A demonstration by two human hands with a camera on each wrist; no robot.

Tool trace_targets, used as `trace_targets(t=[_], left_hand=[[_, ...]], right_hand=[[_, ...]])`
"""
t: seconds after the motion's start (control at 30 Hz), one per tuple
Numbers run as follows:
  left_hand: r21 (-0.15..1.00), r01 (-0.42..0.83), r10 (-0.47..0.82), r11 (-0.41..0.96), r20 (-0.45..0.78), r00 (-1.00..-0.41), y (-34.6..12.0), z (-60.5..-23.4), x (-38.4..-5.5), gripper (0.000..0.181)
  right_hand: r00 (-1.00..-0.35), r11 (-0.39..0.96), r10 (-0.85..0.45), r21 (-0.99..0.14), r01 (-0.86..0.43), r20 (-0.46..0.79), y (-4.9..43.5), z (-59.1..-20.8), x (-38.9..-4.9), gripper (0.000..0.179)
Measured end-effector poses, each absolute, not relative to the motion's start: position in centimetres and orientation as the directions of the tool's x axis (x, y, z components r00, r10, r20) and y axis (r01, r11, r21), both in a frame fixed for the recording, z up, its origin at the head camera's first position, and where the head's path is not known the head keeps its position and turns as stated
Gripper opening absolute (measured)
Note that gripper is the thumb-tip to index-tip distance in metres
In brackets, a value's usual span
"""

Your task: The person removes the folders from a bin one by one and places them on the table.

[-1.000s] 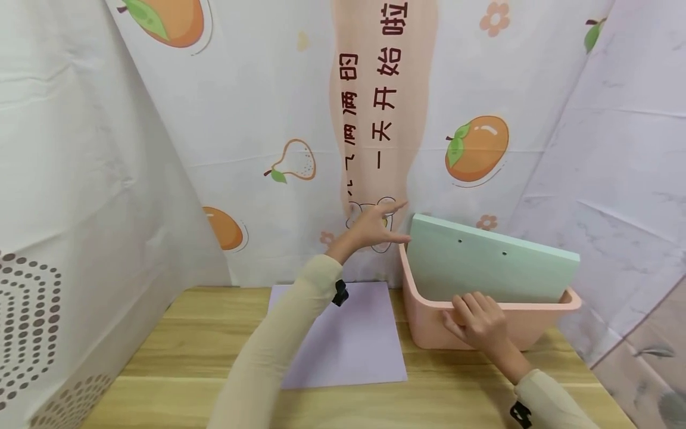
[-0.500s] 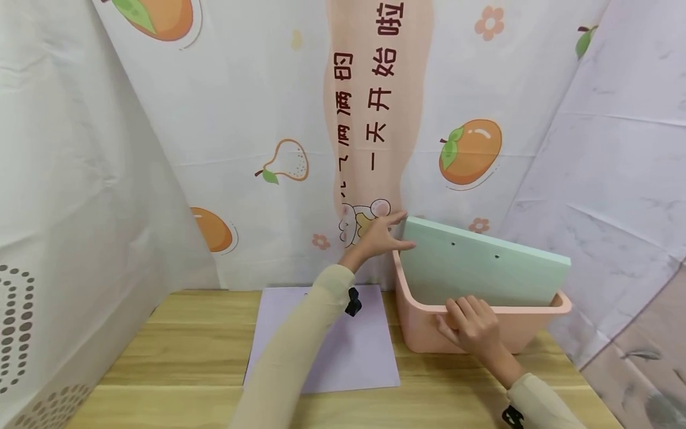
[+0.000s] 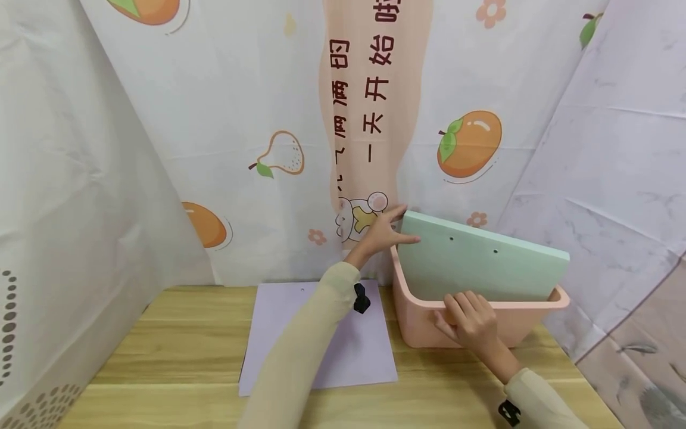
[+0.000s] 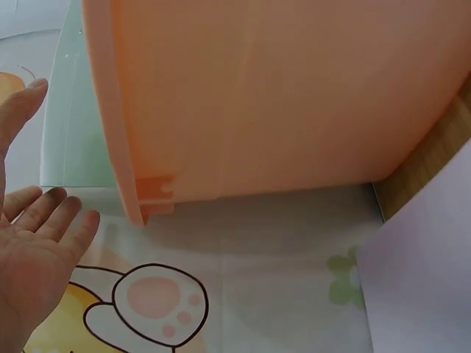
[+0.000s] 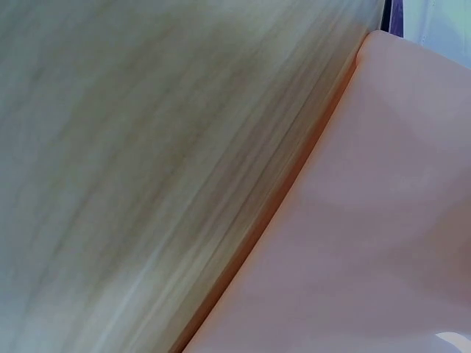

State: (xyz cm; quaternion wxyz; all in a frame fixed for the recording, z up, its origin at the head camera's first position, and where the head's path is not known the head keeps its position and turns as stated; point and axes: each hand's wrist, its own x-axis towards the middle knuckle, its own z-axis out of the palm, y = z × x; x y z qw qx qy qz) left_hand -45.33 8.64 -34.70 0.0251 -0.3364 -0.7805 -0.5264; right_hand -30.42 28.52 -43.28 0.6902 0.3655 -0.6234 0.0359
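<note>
A mint-green folder-like slab, thick-edged and with two small holes near its top, leans inside a pink plastic bin. My left hand is at the slab's upper left corner, its thumb in front and its fingers spread toward the back. In the left wrist view that hand has straight fingers right by the edge of the green slab, with the thumb apart from them. My right hand grips the bin's front rim, fingers curled over it. The right wrist view shows the bin wall but not the hand.
A flat lilac sheet with a small hole at its far edge lies left of the bin, partly under my left sleeve. Both stand on a wooden table. A fruit-printed curtain hangs close behind.
My left hand has moved right to the green slab's corner, its thumb now in front of it. The right hand stays on the bin rim. The head view has shifted slightly.
</note>
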Motion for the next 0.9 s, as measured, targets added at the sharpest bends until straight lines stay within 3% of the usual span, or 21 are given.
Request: trace_targets(t=[0.37, 0.9], left_hand=[[0.834, 0.533, 0.471, 0.143, 0.416, -0.778, 8.1, -34.7, -44.7, 0.084], [0.864, 0.502, 0.535, 0.030, 0.410, -0.739, 7.6, -34.7, -45.2, 0.037]], right_hand=[[0.240, 0.726, -0.390, 0.457, -0.514, 0.889, 28.1, -42.4, -30.4, 0.045], [0.220, 0.740, -0.397, 0.452, -0.498, 0.891, 28.3, -42.8, -30.5, 0.047]])
